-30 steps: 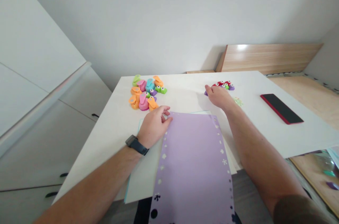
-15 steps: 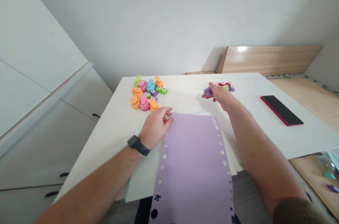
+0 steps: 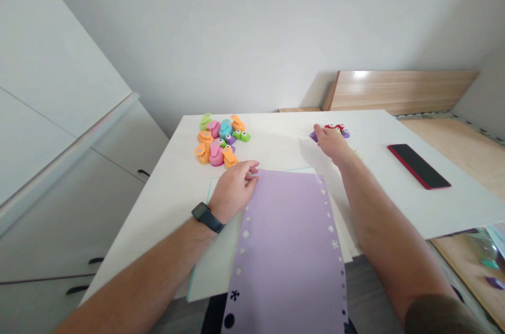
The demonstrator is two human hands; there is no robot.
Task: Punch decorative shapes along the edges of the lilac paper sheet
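A purple sheet of paper [image 3: 292, 239] has small shapes punched along both long sides and hangs over the table's near edge. My left hand [image 3: 236, 186], wearing a dark watch, pinches the sheet's far left corner between thumb and curled fingers. Farther off to the right, my right hand [image 3: 330, 143] is closed around a purple craft punch [image 3: 313, 136], mostly covered by the fingers. Just behind that hand sit several small punches [image 3: 340, 128] in red, green and purple, with eye-like dots.
A cluster of orange, pink, blue and green punches [image 3: 215, 152] lies at the far left. Pale sheets [image 3: 209, 265] lie beneath the purple one. On the right of the white table [image 3: 390, 208] rests a black-and-red case [image 3: 420, 167]. White cabinets [image 3: 47, 208] stand to the left.
My right hand has moved slightly right and turned palm-down, bringing the purple punch in beside the small punches. My left hand and the purple sheet stay nearly where they were.
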